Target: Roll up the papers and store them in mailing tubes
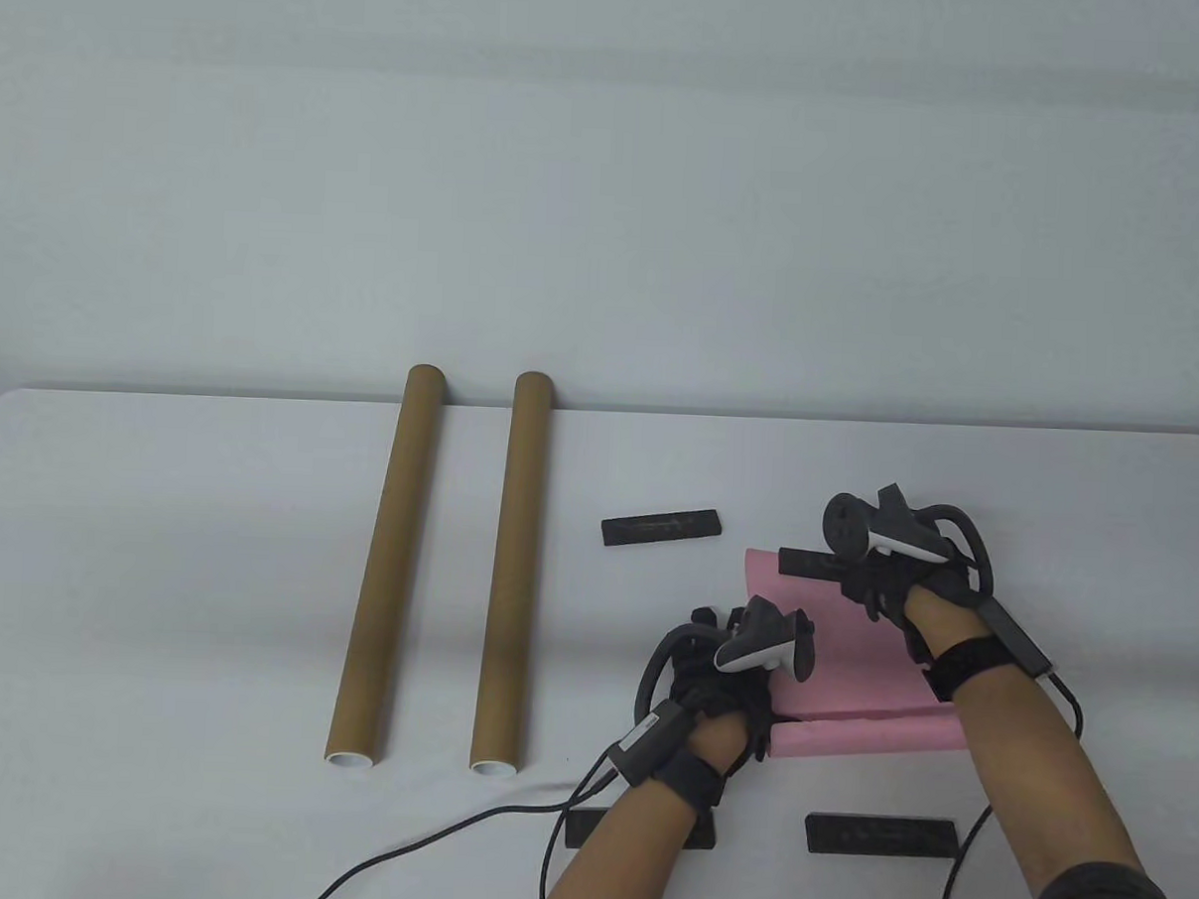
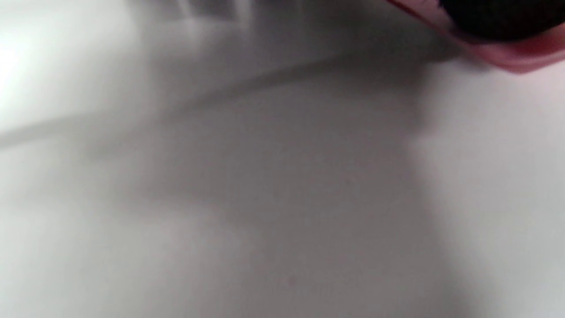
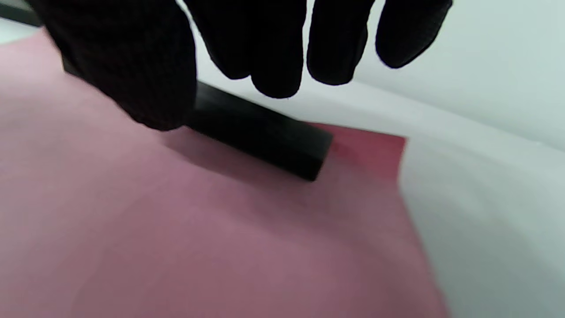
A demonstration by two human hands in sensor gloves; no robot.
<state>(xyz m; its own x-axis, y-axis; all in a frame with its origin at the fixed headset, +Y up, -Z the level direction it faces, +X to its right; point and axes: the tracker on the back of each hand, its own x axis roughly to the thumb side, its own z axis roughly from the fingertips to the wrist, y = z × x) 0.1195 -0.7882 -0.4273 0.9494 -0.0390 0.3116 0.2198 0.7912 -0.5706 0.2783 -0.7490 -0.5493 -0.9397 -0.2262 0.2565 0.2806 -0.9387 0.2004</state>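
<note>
We see the pink paper [image 1: 848, 669] lying right of the two tubes [image 1: 505, 574], its near edge curled. The left hand [image 1: 718, 693] grips that rolled edge. The right hand [image 1: 882, 571] pinches a black bar [image 3: 265, 132] at the paper's far corner.

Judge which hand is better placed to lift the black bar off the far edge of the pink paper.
Right. The right hand is already over the black bar, while the left hand holds the pink paper roll.
</note>
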